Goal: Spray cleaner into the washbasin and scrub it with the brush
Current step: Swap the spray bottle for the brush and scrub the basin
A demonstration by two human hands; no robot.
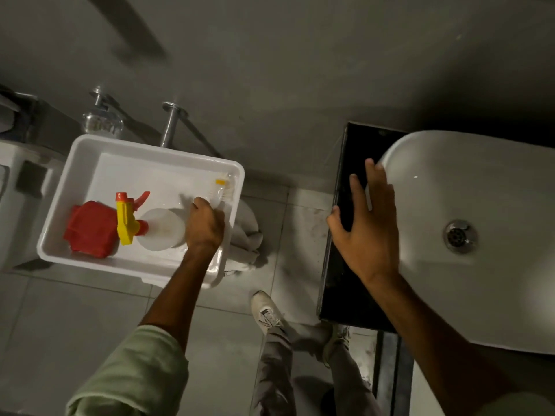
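A white washbasin (468,187) with a metal drain (459,236) sits on a black counter (345,274) at the right. My right hand (368,223) hovers over the basin's left rim, fingers spread, holding nothing. At the left, a white plastic tub (90,151) holds a spray bottle (159,229) with a yellow and red trigger head, lying on its side, a red cloth (90,229) and a white brush (222,190). My left hand (204,226) is inside the tub, closed around the brush's handle, just right of the bottle.
The tub rests on a white fixture with crumpled white fabric (249,235) under its right side. A metal pipe (169,124) and a glass-like holder (102,123) stick out of the grey wall behind it. My feet in white shoes (267,310) stand on the tiled floor.
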